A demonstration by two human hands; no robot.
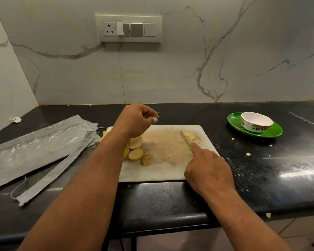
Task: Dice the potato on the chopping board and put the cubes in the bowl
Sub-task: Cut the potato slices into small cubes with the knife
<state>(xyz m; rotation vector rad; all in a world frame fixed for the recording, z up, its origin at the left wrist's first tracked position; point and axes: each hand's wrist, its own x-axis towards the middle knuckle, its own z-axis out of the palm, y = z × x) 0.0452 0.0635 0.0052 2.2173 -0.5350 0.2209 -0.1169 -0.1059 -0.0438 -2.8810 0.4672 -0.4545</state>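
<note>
With the right hand (pixel 209 171) gripping the knife (pixel 185 140) beside cut potato pieces (pixel 189 135) on the chopping board (pixel 163 171), the lifted, loosely curled, empty left hand (pixel 136 120) should steady the potato slices (pixel 136 151) at the board's left before dicing for the bowl (pixel 256 122) far right.

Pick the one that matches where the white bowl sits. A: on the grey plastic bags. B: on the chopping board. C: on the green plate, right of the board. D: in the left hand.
C: the white bowl stands on the green plate, on the counter right of the chopping board.
</note>
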